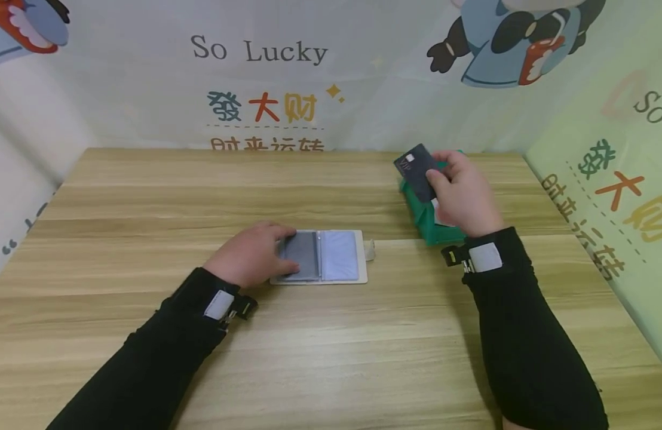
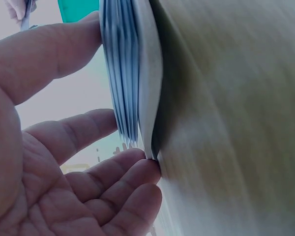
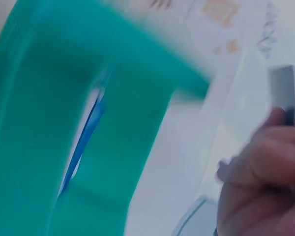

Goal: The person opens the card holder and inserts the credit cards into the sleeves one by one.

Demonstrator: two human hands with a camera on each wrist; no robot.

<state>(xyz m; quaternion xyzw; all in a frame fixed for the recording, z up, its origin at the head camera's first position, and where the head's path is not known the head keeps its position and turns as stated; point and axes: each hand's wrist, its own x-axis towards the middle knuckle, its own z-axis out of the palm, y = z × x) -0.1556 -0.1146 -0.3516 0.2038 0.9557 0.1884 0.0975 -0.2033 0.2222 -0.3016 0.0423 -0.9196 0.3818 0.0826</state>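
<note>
In the head view an open card holder [image 1: 340, 257] with a white cover and clear plastic sleeves lies flat on the table. My left hand [image 1: 251, 254] rests at its left side, thumb and index finger stretched onto the sleeves. The left wrist view shows the stacked sleeves [image 2: 122, 73] edge-on, with the other fingertips at the edge of the cover. Up at the right, my right hand [image 1: 465, 191] pinches a black card [image 1: 415, 173] marked VIP, with a chip on it. This card is held tilted above a green container [image 1: 425, 221], partly covering it.
Inside the green container a white and red piece [image 1: 444, 216] shows under the right hand; the right wrist view shows a blue edge [image 3: 83, 142] in its opening. A clasp tab [image 1: 370, 250] sticks out from the card holder's right. Printed cloth [image 1: 374, 107] stands behind the table [image 1: 331, 352].
</note>
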